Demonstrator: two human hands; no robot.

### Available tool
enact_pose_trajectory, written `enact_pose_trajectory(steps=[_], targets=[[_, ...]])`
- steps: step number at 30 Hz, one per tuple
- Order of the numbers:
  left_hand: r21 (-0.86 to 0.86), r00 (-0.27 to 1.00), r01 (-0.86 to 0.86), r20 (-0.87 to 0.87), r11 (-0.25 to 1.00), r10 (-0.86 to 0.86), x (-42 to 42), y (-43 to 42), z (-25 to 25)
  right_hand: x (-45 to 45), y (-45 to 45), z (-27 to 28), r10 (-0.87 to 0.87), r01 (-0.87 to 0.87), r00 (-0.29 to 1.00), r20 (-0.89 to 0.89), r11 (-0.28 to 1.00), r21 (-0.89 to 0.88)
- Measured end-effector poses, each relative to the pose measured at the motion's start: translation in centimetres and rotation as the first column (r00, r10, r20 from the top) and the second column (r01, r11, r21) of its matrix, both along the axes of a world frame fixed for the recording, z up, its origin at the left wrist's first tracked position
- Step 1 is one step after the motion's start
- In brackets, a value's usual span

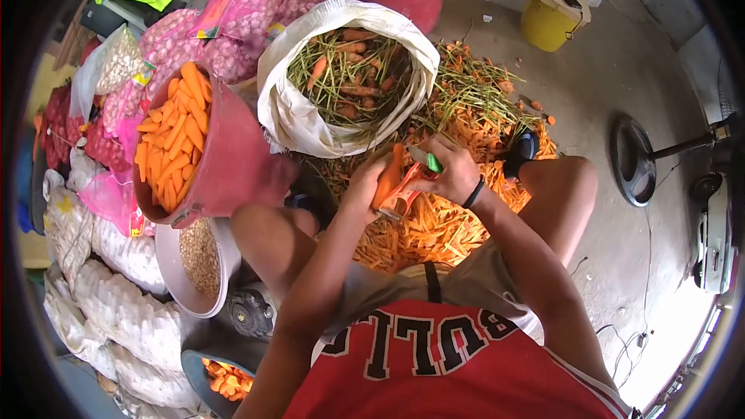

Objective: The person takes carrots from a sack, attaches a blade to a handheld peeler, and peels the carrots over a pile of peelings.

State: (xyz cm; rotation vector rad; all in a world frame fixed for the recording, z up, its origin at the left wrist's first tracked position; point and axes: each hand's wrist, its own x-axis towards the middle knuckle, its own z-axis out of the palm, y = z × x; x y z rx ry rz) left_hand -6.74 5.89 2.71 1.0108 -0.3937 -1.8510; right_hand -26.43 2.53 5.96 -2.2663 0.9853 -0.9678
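My left hand (363, 188) is closed around a carrot (390, 174), which stands tilted between my two hands. In my right hand (459, 173) is a red-orange peeler (402, 195), its head close against the carrot. A green handle (434, 163) also shows at the fingers of that hand; what tool it belongs to is not clear. Beneath both hands spreads a heap of orange peelings (434, 229). Just beyond them stands a white sack (283, 101) holding unpeeled carrots (358, 91) and green stalks.
At left, a tilted red bucket (233, 147) holds peeled carrots (177, 136). Beside it are a pale tub of grains (225, 287), white sacks (128, 314) and pink net bags (233, 31). Loose stalks (473, 101) lie beyond the peelings. A yellow bucket (543, 25) stands far right.
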Motion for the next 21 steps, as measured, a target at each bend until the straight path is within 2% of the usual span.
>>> enact_pose_trajectory(steps=[1, 2, 4, 5, 6, 7, 8, 9, 11, 12, 13, 14, 16, 18, 19, 20, 21], targets=[[-0.028, 0.999, 0.029, -0.016, 0.999, -0.029, 0.1, 0.1, -0.4, -0.2, -0.4, -0.4, 0.013, -0.015, 1.000, -0.018, 0.997, -0.077], [-0.056, 0.998, 0.061, -0.031, 0.997, -0.063, 0.2, 0.1, -0.7, -0.4, -1.0, -0.8, -0.033, 0.035, 0.998, 0.047, 0.999, -0.035], [-0.040, 0.995, 0.099, -0.011, 0.994, -0.100, 0.3, -0.1, -0.7, -0.9, -2.4, -1.4, -0.052, 0.053, 0.999, 0.016, 0.996, -0.066], [-0.040, 0.992, 0.128, 0.001, 0.991, -0.128, 0.5, 0.1, -0.2, -1.6, -3.1, -1.1, -0.109, 0.108, 0.994, -0.017, 0.993, -0.058], [-0.040, 0.988, 0.153, 0.013, 0.987, -0.153, 0.5, 0.1, 0.5, -2.8, -4.3, -2.4, -0.246, 0.251, 0.966, -0.079, 0.966, 0.059], [0.001, 0.980, 0.154, 0.123, 0.988, -0.153, 0.0, 0.2, 1.3, -3.5, -5.0, -1.9, -0.346, 0.354, 0.933, -0.100, 0.932, 0.080], [-0.003, 0.985, 0.143, 0.097, 0.990, -0.142, 0.0, 0.4, 1.3, -3.9, -5.5, -1.6, -0.440, 0.452, 0.890, -0.120, 0.887, 0.100], [-0.009, 0.988, 0.134, 0.071, 0.991, -0.133, 0.0, 0.6, 1.2, -4.1, -5.6, -1.2, -0.480, 0.486, 0.871, -0.100, 0.873, 0.046], [-0.022, 0.991, 0.131, -0.015, 0.991, -0.132, 0.7, 0.1, -0.6, -3.3, -4.5, -1.4, -0.337, 0.309, 0.940, 0.056, 0.907, 0.286], [-0.007, 0.994, 0.110, 0.003, 0.994, -0.110, 0.4, -0.1, 0.0, -2.6, -3.5, -1.6, -0.263, 0.191, 0.955, 0.141, 0.902, 0.388], [0.012, 0.996, 0.083, 0.021, 0.996, -0.083, 0.1, 0.1, 1.0, -1.2, -2.2, -1.2, -0.145, 0.116, 0.974, 0.172, 0.979, 0.169], [0.033, 0.997, 0.057, 0.041, 0.998, -0.059, -0.1, 0.2, 1.4, -1.0, -0.7, -0.5, -0.034, 0.034, 0.999, -0.005, 0.985, 0.169], [-0.052, 0.996, 0.082, -0.012, 0.995, -0.083, 0.1, -0.2, -1.2, -0.3, -0.4, -1.0, 0.033, -0.032, 0.999, 0.035, 0.999, -0.042], [-0.082, 0.987, 0.156, -0.022, 0.984, -0.159, 0.3, 0.0, -1.6, -1.2, -1.7, -1.2, -0.011, 0.010, 1.000, -0.012, 0.999, -0.052], [0.006, 0.996, 0.076, 0.055, 0.997, -0.076, -0.5, 0.6, 1.1, -1.9, -2.7, -1.2, -0.084, 0.081, 0.996, -0.032, 0.993, -0.090], [0.016, 0.989, 0.097, 0.107, 0.995, -0.098, -0.7, 0.6, 1.9, -3.0, -4.0, -2.1, -0.222, 0.226, 0.972, -0.082, 0.973, 0.043], [0.026, 0.980, 0.115, 0.159, 0.993, -0.118, -0.8, 0.6, 2.5, -3.6, -4.7, -1.7, -0.316, 0.322, 0.945, -0.084, 0.944, 0.070]])
